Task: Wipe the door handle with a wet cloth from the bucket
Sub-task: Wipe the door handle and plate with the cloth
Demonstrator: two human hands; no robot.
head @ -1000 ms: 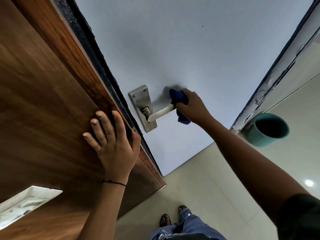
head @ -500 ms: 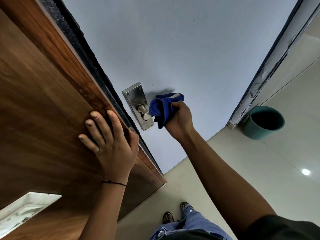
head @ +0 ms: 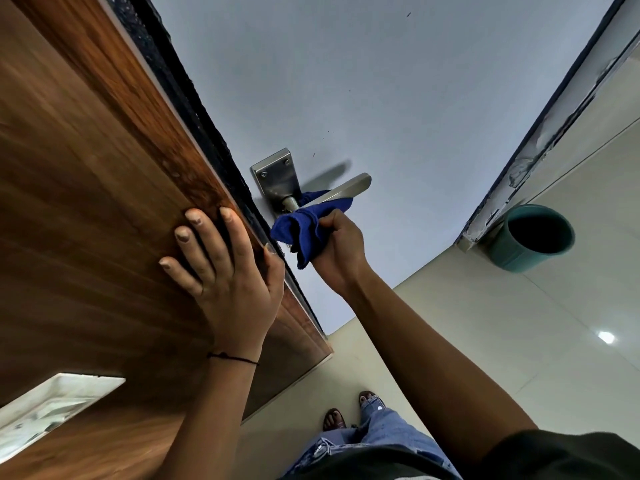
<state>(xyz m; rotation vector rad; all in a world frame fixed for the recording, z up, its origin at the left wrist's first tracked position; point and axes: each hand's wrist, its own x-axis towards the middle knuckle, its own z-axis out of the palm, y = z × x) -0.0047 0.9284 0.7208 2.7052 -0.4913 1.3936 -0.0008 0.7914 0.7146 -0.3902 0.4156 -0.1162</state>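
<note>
Cloth (head: 304, 226) bunched in right hand (head: 341, 249), touching door handle (head: 341, 190) base.

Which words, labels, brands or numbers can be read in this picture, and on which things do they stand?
None can be read.
The handle plate, the blue cloth, the bucket and the wooden door show no writing.
</note>
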